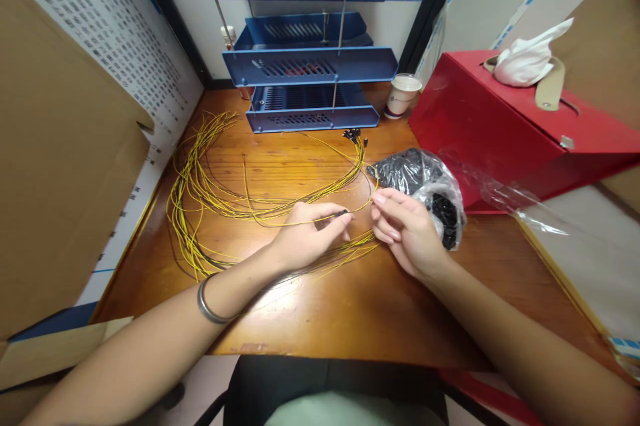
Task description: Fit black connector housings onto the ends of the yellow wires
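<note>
My left hand [313, 234] is closed, with thumb and fingers pinching a small black connector [341, 213]. A thin yellow wire [369, 205] runs past that connector to my right hand [407, 226], whose thumb and forefinger are pinched on it. Behind and to the left, a loose bundle of yellow and black wires [187, 213] curves across the tabletop. Several black connector ends [354, 136] sit together at the bundle's far right tip. Just beyond my right hand lies a clear plastic bag [417, 169] with small black parts in it.
A blue tiered file tray [310, 66] stands at the back of the wooden table [350, 319]. Beside it is a paper cup [401, 96]. A red tissue box [480, 119] rests at the right. Cardboard [65, 146] walls in the left side.
</note>
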Motion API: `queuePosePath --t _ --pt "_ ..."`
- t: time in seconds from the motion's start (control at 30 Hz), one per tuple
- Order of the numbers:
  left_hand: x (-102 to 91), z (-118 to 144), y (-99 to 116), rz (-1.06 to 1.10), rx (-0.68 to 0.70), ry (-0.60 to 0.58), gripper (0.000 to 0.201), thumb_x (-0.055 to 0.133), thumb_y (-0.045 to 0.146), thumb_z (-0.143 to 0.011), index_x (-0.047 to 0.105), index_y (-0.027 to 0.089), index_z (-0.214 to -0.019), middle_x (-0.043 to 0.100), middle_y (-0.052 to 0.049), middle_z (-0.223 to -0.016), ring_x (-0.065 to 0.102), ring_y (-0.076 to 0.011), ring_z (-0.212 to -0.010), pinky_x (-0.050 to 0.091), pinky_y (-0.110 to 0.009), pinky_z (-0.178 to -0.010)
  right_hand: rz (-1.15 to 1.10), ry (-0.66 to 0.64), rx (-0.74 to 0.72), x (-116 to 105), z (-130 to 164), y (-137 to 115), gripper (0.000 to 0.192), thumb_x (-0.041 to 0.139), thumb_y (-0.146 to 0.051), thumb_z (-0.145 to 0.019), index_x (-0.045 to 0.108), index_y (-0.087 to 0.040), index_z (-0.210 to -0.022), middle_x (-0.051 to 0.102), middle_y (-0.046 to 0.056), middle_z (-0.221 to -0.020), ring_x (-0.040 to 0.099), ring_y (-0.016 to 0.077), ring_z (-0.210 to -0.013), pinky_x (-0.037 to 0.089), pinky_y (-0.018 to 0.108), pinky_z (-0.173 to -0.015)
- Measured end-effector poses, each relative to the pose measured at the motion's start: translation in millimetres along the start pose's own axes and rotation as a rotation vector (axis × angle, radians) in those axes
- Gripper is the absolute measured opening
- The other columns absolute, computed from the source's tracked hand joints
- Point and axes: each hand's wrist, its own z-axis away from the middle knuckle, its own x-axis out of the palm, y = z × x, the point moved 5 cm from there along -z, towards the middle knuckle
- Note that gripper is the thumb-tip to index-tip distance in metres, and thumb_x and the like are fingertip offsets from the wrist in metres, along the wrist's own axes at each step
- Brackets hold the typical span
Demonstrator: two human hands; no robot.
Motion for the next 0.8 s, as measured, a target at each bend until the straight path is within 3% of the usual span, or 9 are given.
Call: queuePosePath --t 0.23,0.47,0.8 --pt "0.4 0 1 0.012 0.001 -0.001 0.028 0.057 0.032 -0.094 0.072 0.012 -0.081 0.072 -0.004 -0.069 0.057 -0.0077 -0.053 0.047 -0.018 -0.057 0.079 -0.022 0.011 -1 1 4 0.029 0.088 -0.035 -0.065 0.069 -0.016 -0.076 0.054 -0.006 -0.053 0.025 0.0001 -0.037 0.016 0.018 -0.037" --pt "1.2 0 4 0.000 0.015 -0.011 0.027 0.057 0.031 -0.094 0.071 0.012 -0.081 0.071 -0.003 -0.069 0.057 -0.0075 -0.055 0.046 -0.018 -0.057 0.173 -0.049 -0.089 -1 1 3 0.026 0.085 -0.037 -0.072 0.068 -0.018 -0.078 0.042 -0.009 -0.049 0.027 0.0037 -0.041 0.019 0.019 -0.038" --pt "-0.5 1 3 -0.025 0.037 -0.016 0.031 0.055 0.032 -0.096 0.074 0.012 -0.083 0.073 -0.004 -0.070 0.059 -0.0089 -0.056 0.047 -0.019 -0.057 0.440 -0.034 -0.289 3 8 -9 0.021 0.076 -0.036 -0.080 0.064 -0.019 -0.080 0.048 -0.006 -0.056 0.033 0.0062 -0.046 0.021 0.022 -0.042"
